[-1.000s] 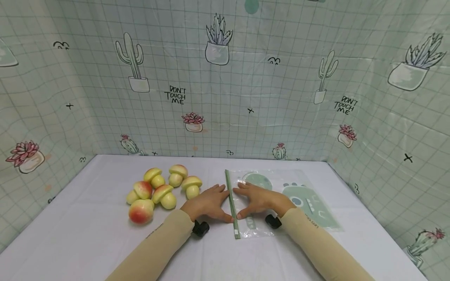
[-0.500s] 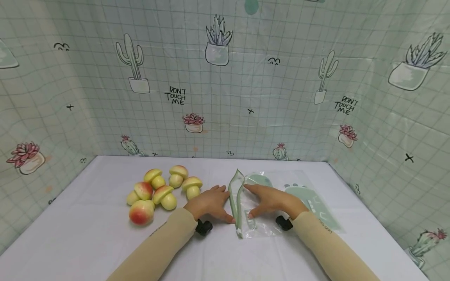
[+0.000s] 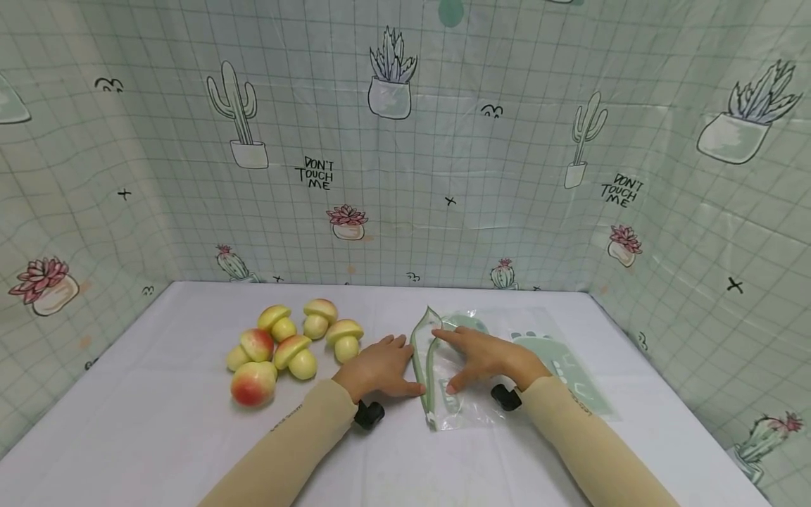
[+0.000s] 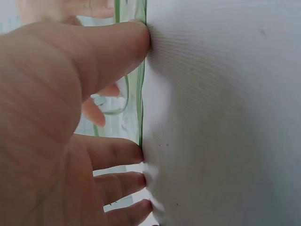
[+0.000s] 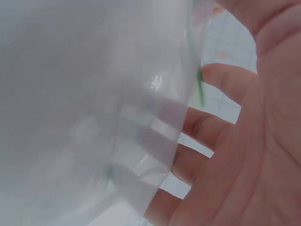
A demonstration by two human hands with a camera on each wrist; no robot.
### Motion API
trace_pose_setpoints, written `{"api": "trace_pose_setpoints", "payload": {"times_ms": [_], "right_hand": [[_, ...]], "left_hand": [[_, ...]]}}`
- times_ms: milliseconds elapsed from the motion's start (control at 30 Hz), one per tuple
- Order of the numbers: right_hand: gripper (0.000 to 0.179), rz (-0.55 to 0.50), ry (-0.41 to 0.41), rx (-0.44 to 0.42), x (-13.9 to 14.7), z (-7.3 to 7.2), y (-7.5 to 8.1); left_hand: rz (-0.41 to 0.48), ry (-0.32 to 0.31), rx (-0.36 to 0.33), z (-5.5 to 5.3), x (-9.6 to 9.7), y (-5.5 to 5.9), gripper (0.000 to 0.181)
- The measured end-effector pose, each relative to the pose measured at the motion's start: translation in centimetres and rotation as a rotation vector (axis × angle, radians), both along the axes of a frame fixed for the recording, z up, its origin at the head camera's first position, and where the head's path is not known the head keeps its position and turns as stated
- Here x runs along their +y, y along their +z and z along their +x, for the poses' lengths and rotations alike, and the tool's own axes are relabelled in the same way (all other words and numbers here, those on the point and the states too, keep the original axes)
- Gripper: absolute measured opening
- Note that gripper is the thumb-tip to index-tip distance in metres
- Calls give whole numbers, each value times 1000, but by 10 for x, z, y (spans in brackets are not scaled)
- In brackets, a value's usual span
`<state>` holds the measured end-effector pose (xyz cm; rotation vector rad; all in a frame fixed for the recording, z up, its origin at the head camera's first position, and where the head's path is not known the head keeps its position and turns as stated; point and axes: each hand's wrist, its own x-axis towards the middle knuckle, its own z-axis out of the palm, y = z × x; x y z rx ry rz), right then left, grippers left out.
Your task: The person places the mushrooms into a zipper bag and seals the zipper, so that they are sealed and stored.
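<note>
A clear zip bag (image 3: 564, 373) with green prints lies flat on the table, its mouth towards the left. The two green zip strips (image 3: 430, 377) of the mouth stand apart as a narrow, pointed gap. My left hand (image 3: 379, 367) rests at the outer strip, thumb and fingertips pressing along it against the cloth, as the left wrist view shows. My right hand (image 3: 486, 358) is spread over the bag just right of the inner strip, index fingertip at that strip. In the right wrist view, clear film (image 5: 155, 94) covers several of its fingertips.
Several yellow mushroom-shaped pieces with reddish caps (image 3: 296, 355) lie grouped left of my left hand. A rounder red and yellow one (image 3: 253, 384) is nearest. White cloth covers the table (image 3: 158, 422); a cactus-print curtain (image 3: 405, 176) hangs behind and at both sides.
The zip strips, together one second ago, have come apart as my right hand shifted right. Since then my right hand has moved slightly back left; my left hand stays nearly in place.
</note>
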<state>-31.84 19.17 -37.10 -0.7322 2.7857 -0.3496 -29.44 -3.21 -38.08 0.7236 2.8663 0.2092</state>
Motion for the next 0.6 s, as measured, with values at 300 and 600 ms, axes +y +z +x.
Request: {"api": "trace_pose_setpoints", "payload": {"times_ms": [300,600], "right_hand": [[83,-41,-18,49,0,-5,-3],[69,-89,-29,147,-6,-11,-4]], "left_hand": [[11,-4,17,1,-2,-1,84],[9,8,0,-1,0,-3,85]]}}
